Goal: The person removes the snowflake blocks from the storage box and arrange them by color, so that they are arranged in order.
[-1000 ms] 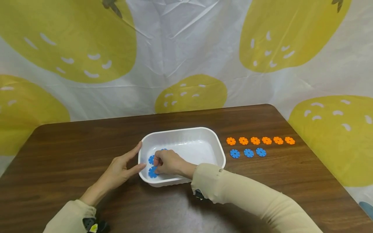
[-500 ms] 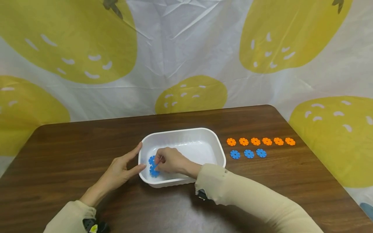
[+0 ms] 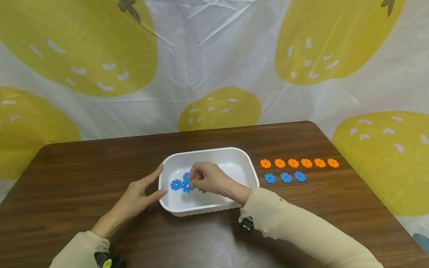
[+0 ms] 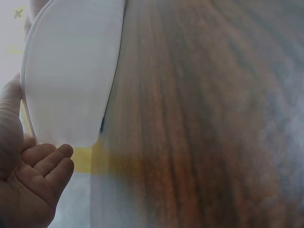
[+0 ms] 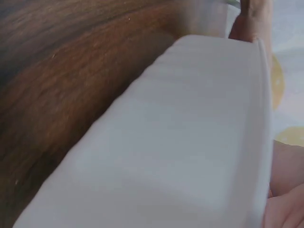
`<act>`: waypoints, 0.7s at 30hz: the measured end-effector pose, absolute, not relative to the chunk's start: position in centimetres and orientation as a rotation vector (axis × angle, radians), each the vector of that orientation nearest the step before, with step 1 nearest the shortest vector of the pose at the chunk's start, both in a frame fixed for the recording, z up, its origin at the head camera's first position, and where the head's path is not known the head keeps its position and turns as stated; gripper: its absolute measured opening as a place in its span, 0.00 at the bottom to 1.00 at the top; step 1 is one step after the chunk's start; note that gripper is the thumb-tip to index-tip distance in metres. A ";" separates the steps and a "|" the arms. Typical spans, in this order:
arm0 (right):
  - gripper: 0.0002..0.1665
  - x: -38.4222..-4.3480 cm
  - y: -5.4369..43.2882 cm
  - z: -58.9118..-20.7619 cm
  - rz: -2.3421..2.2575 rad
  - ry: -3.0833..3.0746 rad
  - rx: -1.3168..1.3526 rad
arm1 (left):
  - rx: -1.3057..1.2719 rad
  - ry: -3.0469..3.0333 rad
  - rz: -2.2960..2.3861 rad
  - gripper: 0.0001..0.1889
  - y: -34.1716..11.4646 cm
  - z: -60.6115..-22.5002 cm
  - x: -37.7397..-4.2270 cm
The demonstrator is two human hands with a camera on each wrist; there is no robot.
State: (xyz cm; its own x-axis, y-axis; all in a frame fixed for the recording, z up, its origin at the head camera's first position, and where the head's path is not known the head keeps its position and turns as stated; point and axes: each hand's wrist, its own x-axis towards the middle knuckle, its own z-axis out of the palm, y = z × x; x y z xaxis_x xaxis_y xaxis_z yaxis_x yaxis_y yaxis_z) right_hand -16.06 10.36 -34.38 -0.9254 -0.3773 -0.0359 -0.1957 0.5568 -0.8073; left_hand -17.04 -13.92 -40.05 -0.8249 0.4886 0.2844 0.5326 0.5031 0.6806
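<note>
My left hand [image 3: 139, 193] holds the left end of a white plastic tray [image 3: 231, 149], thumb and index finger spread along its rim. In the left wrist view, the other fingers of my left hand [image 4: 35, 175] are partly bent beside the tray's outer wall [image 4: 71, 80]. Over the tray my right hand [image 3: 211, 178] pinches a blue notched disc [image 3: 186, 188] with thumb and index finger. Beside it a second blue disc [image 3: 175, 185] lies on the tray's floor, and a third blue disc [image 3: 186, 175] shows partly behind the fingers.
Right of the tray, several orange notched discs [image 3: 293, 163] form a row on the brown table [image 3: 83, 175]. Nearer me lies a shorter row of three blue discs [image 3: 286, 177]. A fruit-patterned cloth [image 3: 214, 56] hangs behind the table's far edge.
My right hand has moved right and away from me inside the tray, and the front blue disc has come along with its fingers. The left hand has stayed on the tray's rim.
</note>
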 end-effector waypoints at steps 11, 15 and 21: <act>0.05 -15.8 13.1 -33.0 -1.418 2.564 -0.451 | -0.898 -2.695 -1.254 0.37 -13.9 -39.9 -17.0; 0.05 -15.7 14.2 -32.7 -1.445 2.574 -0.424 | -0.899 -2.688 -1.257 0.37 -13.9 -40.0 -17.1; 0.05 -15.3 16.1 -32.3 -1.500 2.576 -0.380 | -0.903 -2.689 -1.261 0.37 -13.9 -40.1 -17.1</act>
